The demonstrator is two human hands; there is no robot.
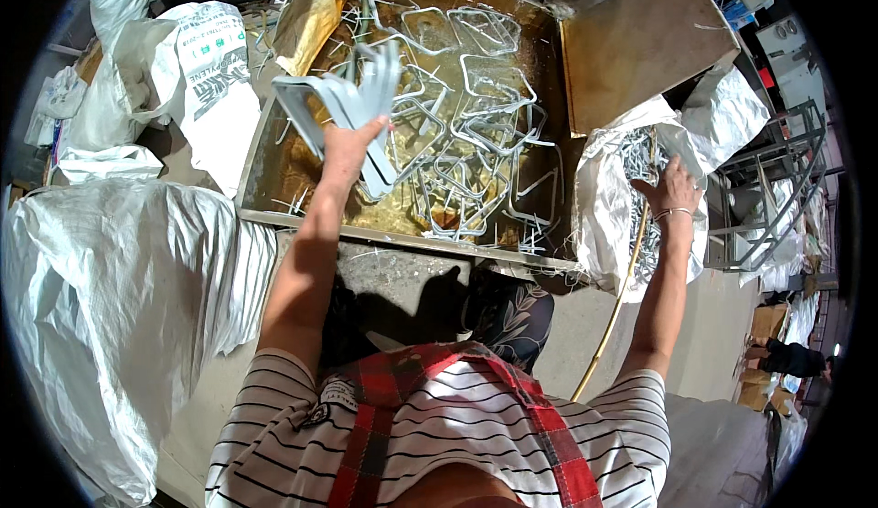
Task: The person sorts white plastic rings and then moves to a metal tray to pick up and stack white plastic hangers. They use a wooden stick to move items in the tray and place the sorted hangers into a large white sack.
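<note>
My left hand [344, 153] grips a bundle of flat, grey-white bent plastic pieces [346, 106], held over the left side of a shallow metal tray [402, 237]. The bundle's upper end is smeared by motion. Under it, many looped pale frames [494, 133] and loose thin strips lie in the tray on a wet-looking yellow-brown bottom. To the right, my right hand [675, 190] lies with spread fingers over an open white woven sack [599, 179] full of small grey pieces [644, 243]. Its thumb is near a thin yellowish stick [615, 311] leaning out of the sack; contact is unclear.
A brown board [640, 37] slants at the tray's back right. White printed sacks [215, 87] and a large white sack [119, 298] fill the left side. A stained yellowish sack [315, 14] hangs over the tray's back left corner. At far right stand a metal frame [777, 188] and a person [796, 358].
</note>
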